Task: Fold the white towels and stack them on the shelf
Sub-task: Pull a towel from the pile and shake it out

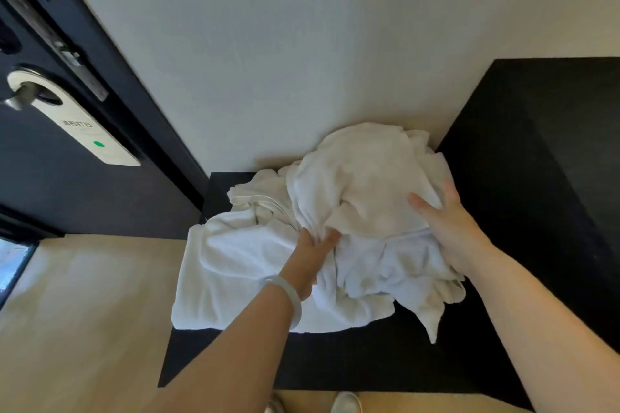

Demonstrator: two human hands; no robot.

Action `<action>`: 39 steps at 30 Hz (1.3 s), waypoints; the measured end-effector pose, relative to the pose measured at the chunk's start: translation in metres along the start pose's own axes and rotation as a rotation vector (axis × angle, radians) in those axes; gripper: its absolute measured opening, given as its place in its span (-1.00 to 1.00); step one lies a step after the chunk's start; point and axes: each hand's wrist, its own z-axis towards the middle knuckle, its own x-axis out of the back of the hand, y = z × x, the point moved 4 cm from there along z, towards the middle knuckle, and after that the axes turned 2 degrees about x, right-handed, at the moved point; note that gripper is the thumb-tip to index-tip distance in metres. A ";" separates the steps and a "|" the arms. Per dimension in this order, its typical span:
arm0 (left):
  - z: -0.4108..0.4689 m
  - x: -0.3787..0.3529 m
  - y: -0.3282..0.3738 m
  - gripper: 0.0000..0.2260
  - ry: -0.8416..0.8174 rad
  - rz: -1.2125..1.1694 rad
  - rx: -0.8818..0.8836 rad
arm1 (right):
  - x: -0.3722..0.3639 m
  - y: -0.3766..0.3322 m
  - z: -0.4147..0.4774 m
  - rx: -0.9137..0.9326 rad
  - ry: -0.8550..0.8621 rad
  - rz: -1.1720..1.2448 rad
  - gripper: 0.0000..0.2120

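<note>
Outstretched left hand (309, 255) grips towels (235, 261); right hand (449, 228) lies flat.

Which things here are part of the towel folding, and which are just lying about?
Job: white towels, black shelf beneath them, left hand gripping a fold, right hand resting flat on top.
Not the job: door hanger, door handle, bracelet.

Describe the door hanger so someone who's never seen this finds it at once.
Look at the dark door on the left. A pale oblong hanger is hooked over its metal handle. It alone is light against the door, with a green dot near its lower end.
</note>
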 end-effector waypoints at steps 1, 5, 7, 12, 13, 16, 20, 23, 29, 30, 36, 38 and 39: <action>0.000 0.002 0.000 -0.31 -0.032 -0.008 -0.060 | -0.004 -0.004 0.002 0.034 0.040 -0.129 -0.16; 0.006 0.002 0.036 -0.15 0.060 0.123 -0.369 | -0.025 -0.031 0.000 0.328 0.307 -0.835 -0.24; 0.016 0.023 0.042 -0.14 0.318 0.222 -0.350 | -0.047 -0.039 0.007 0.505 0.240 -0.880 -0.26; 0.049 0.073 -0.006 -0.24 0.485 0.657 -0.084 | -0.072 0.010 0.057 0.336 -0.021 -1.038 -0.16; 0.058 0.077 -0.010 -0.28 0.450 0.811 -0.124 | -0.070 0.016 0.064 0.316 -0.015 -1.027 -0.15; 0.084 0.090 -0.002 -0.21 0.372 1.011 -0.202 | -0.068 0.019 0.081 0.319 -0.015 -0.990 -0.16; 0.108 0.109 0.016 0.00 0.365 1.015 -0.117 | -0.069 0.020 0.088 0.336 -0.002 -0.961 -0.20; 0.118 0.110 0.021 -0.09 0.396 1.114 -0.047 | -0.067 0.016 0.087 0.321 -0.010 -0.946 -0.15; 0.099 0.112 0.050 -0.66 0.535 0.895 -0.264 | -0.067 0.004 0.079 0.281 -0.057 -0.881 -0.22; 0.089 0.113 0.062 -0.70 0.551 0.758 -0.318 | -0.067 0.002 0.078 0.269 -0.057 -0.860 -0.24; 0.011 0.083 0.194 -0.74 0.490 0.370 -0.709 | -0.064 -0.043 0.050 0.330 0.027 -0.576 -0.35; -0.014 0.065 0.245 -0.73 0.386 0.273 -0.882 | -0.065 -0.074 0.034 0.479 0.102 -0.424 -0.33; -0.022 0.056 0.265 -0.73 0.329 0.242 -0.952 | -0.065 -0.092 0.026 0.567 0.144 -0.332 -0.32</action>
